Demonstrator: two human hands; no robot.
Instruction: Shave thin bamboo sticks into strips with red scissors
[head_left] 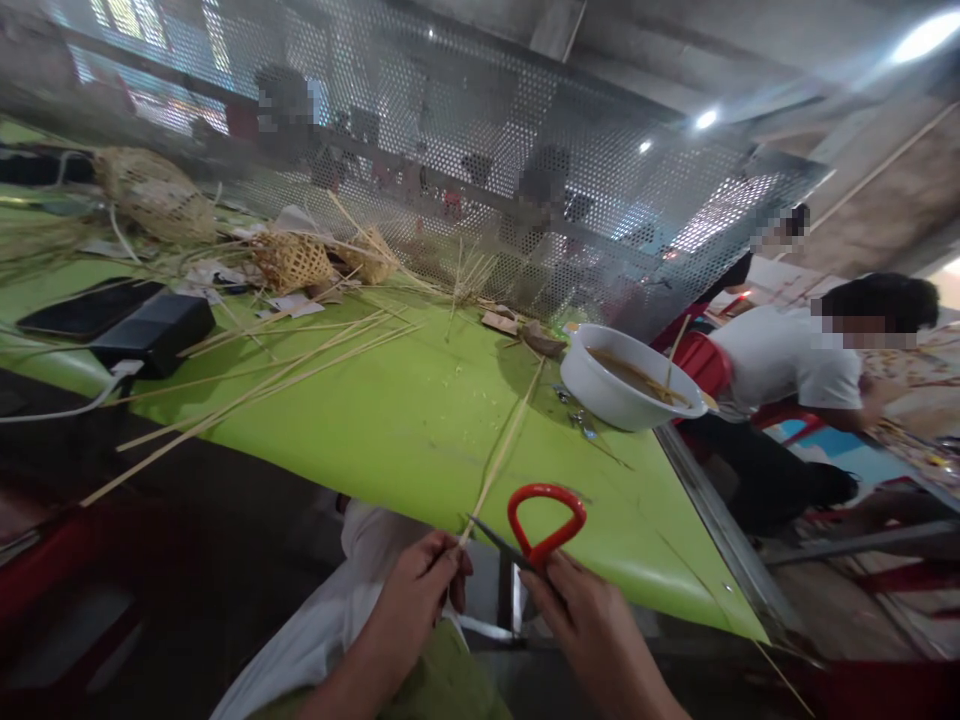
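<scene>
the left hand (429, 575) is closed in a pinch, thumb and fingers on the near end of a pale strip (504, 455). the strip runs forward from that pinch over the edge of the green table (420, 450) and lies away from the hands, its far end near the white bowl (600, 395), ahead of the right hand (574, 600). whether it is one piece or a few laid together, i cannot tell.

the right hand is wrapped around the scissors (536, 555), with one red loop standing above the fingers and the dark blade pointing across to the left hand. the tip is at the strip, just beyond the left fingertips; whether it touches, i cannot tell, nor how far the blades are parted.

the strip looks very light, thin and springy: likely stiff enough to hold a line, yet apt to bow along its length and to split with the grain. its edges may be sharp, so a flat pinch near the end, clear of the blade, seems the best hold. the scissors should be rigid and heavier, the smooth loops perhaps a little slick; the handles are the place to grip.

more strips (277, 385) lie forward and left of the left hand, with a woven basket (292, 260) beyond them.
</scene>
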